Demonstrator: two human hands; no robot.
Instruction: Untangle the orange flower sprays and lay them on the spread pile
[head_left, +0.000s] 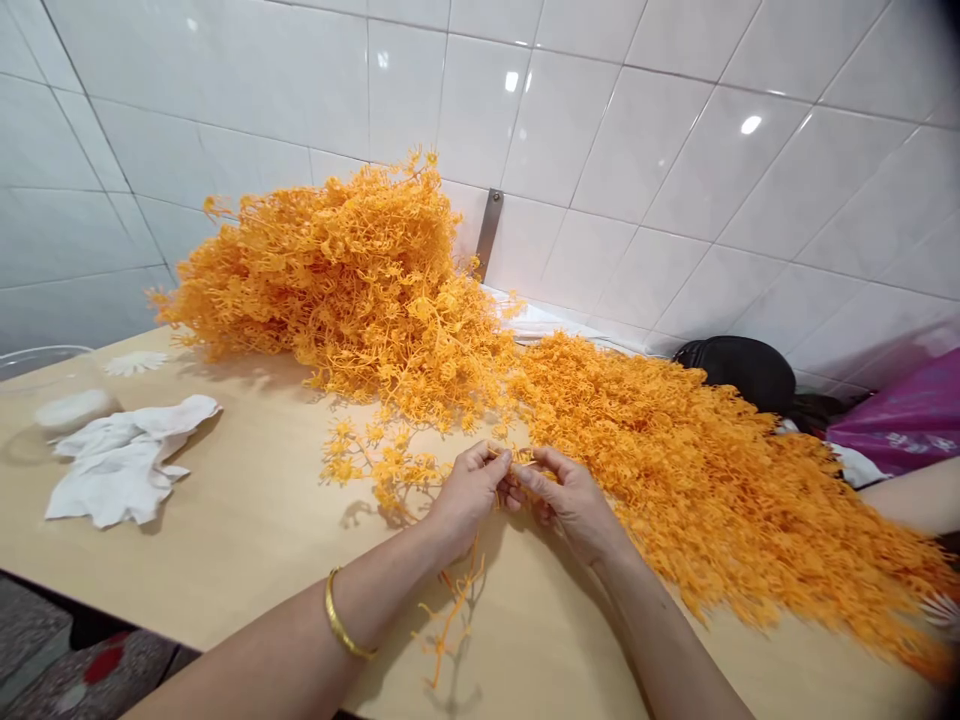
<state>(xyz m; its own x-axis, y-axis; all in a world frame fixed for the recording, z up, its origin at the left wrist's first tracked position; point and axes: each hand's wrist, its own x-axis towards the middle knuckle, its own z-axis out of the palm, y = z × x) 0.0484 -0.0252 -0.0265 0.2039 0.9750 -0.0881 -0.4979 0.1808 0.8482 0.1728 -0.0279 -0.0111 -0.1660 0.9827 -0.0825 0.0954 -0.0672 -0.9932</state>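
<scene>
My left hand (474, 490), below a gold bracelet on the forearm, pinches a thin orange artificial flower sprig between thumb and fingers. My right hand (566, 498) meets it at the fingertips, its fingers also closed on a small part of the sprig. Exactly where the fingertips grip is partly hidden. A bare branching orange stem (448, 630) hangs below my left wrist. Left of my hands, orange blossoms (386, 465) spread low over the table; whether they join the held piece I cannot tell.
A tall orange flower heap (337, 265) stands at the back, and a wide pile (697, 470) covers the right side. Crumpled white tissue (124, 465) and a white rounded object (75, 410) lie left. At right are a black case (739, 368), a purple bag (904, 415) and another person's arm (919, 498).
</scene>
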